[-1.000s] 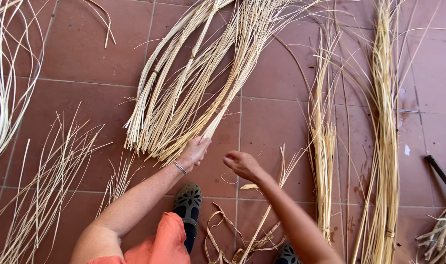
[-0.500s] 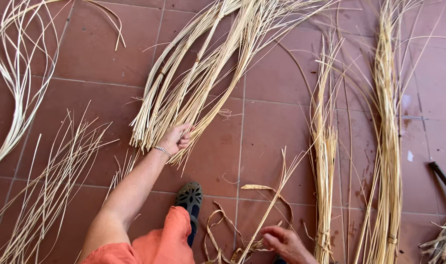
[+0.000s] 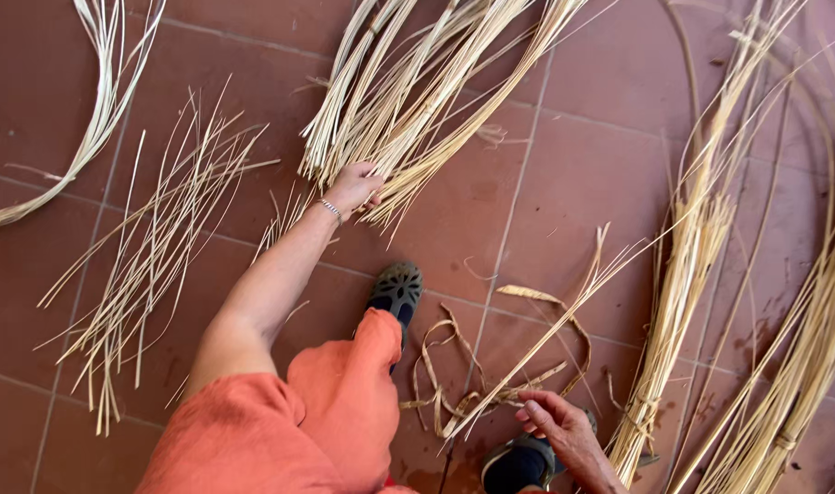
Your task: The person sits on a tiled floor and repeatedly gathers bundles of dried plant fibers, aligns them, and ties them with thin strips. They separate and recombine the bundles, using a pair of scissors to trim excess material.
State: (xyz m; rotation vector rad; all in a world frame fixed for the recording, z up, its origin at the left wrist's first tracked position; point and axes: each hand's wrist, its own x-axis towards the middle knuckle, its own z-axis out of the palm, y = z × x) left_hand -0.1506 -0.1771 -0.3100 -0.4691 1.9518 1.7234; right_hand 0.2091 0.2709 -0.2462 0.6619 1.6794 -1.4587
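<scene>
**Both hands down among the straw on the tiled floor**

The left hand [image 3: 353, 187] is closed around the cut ends of a big straw bundle [image 3: 417, 82] that fans toward the floor's far edge. At the near edge, a few thin stalks [image 3: 564, 311] are pinched in the right hand [image 3: 564, 430], beside a dark shoe [image 3: 397, 291]. Loose straws [image 3: 152, 247] are spread toward the left edge, and a tied sheaf [image 3: 692, 274] is laid toward the right.

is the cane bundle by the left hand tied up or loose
Loose at this end: the bundle fans into separate strands by the left hand, and no tie shows. Its far end runs out of view.
</scene>
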